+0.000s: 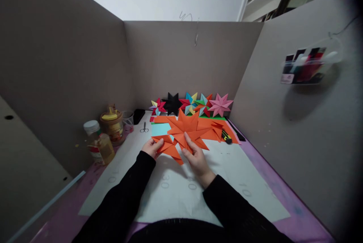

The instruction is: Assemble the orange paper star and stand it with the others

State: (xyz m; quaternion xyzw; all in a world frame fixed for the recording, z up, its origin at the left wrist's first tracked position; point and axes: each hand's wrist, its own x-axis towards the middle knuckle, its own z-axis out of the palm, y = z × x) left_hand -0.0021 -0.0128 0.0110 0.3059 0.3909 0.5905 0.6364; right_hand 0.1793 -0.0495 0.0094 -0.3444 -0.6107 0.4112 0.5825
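In my right hand (197, 160) is a large orange folded-paper star (187, 127) with several points, its thumb pressed on the lower part and its fingers behind. My left hand (153, 147) pinches a smaller folded orange paper piece (169, 148) at its left end, thumb on top. This piece lies against the star's lower left side; whether the two are joined I cannot tell. Both are held above the white sheet (176, 190). Behind the star lie orange paper (205, 131) and a light blue sheet (161, 129).
Several finished paper stars lean on the back panel, among them a black star (172, 103) and a pink star (220, 104). Small scissors (144, 127) and a yellow-black cutter knife (226, 136) lie nearby. At left stand a capped bottle (99, 144), a jar (112, 126) and a plastic cup (128, 119).
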